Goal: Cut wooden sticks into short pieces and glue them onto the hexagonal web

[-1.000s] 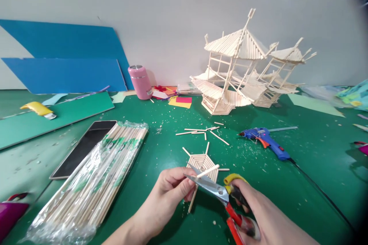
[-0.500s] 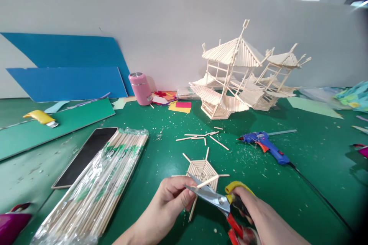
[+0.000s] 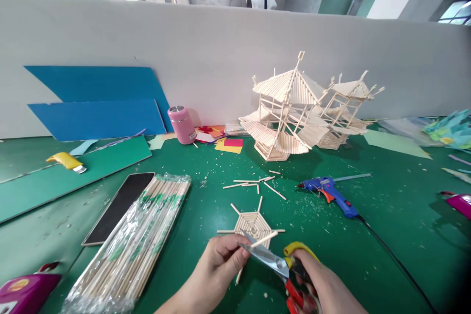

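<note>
My left hand (image 3: 221,265) pinches a short wooden stick (image 3: 265,239) between thumb and fingers. In my right hand (image 3: 320,274) are scissors (image 3: 270,259) with yellow and red handles, my fingers wrapped round the grips. The blades lie around the stick, close to my left fingertips. Just behind and beneath them, a hexagonal stick frame (image 3: 253,223) with arms sticking out at its corners rests on the table; my hands hide part of its near side. Several loose cut sticks (image 3: 246,182) lie beyond it.
A blue glue gun (image 3: 331,194) with a cable lies at right. At left are a plastic-wrapped bundle of sticks (image 3: 136,235), a dark phone (image 3: 119,208) and a yellow cutter (image 3: 66,160). Stick pavilion models (image 3: 287,117) and a pink flask (image 3: 181,125) stand at the back.
The camera view has tilted up, so more of the background shows above the partition. Both hands keep their hold, with the scissor blades still around the stick.
</note>
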`<state>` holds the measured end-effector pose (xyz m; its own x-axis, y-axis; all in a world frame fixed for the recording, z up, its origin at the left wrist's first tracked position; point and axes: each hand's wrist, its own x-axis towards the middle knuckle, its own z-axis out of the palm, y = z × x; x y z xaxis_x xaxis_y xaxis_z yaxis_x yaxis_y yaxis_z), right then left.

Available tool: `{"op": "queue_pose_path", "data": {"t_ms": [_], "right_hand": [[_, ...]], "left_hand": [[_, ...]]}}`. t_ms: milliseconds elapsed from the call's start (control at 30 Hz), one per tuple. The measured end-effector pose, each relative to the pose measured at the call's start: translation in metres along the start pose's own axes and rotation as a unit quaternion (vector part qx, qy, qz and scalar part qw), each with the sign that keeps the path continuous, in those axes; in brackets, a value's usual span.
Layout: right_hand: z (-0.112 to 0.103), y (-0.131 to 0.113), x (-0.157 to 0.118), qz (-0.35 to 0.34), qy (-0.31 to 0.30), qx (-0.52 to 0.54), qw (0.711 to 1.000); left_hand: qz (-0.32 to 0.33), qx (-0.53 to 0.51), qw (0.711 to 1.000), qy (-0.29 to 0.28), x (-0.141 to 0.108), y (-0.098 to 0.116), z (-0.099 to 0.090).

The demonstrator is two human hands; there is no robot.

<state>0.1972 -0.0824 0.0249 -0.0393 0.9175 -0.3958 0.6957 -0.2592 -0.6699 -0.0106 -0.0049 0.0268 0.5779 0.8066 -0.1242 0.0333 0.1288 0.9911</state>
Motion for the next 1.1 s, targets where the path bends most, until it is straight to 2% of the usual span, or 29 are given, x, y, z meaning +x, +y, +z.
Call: {"op": "queue_pose_path", "data": {"t_ms": [133,267,400,533,733,933,1033,1100], "right_hand": [[-0.004,0.009,-0.007,-0.027,0.000,0.030,0.999],[-0.010,0.021,-0.013,-0.040,-0.016,0.010,0.999],[-0.015,0.025,-0.014,-0.055,0.012,0.000,0.998],[-0.019,0.019,-0.012,-0.103,0.034,0.001,0.994],[-0.012,0.022,-0.011,-0.090,0.071,0.010,0.993],[-0.015,0.022,-0.006,-0.118,-0.004,-0.019,0.993],[-0.017,0.018,-0.002,-0.108,-0.015,-0.045,0.993],[-0.016,0.016,0.000,-0.102,-0.011,-0.059,0.993]], "left_hand": [[-0.034,-0.114,0.992,-0.034,-0.004,0.003,0.009],[-0.059,-0.272,0.958,-0.066,-0.004,0.009,0.022],[-0.080,-0.344,0.931,-0.092,0.000,0.012,0.030],[-0.085,-0.357,0.924,-0.104,0.007,0.013,0.034],[-0.089,-0.366,0.920,-0.106,0.013,0.010,0.034],[-0.073,-0.354,0.927,-0.103,0.016,0.001,0.029],[-0.060,-0.337,0.937,-0.071,0.017,-0.006,0.025],[-0.042,-0.295,0.954,-0.040,0.016,-0.009,0.022]]}}
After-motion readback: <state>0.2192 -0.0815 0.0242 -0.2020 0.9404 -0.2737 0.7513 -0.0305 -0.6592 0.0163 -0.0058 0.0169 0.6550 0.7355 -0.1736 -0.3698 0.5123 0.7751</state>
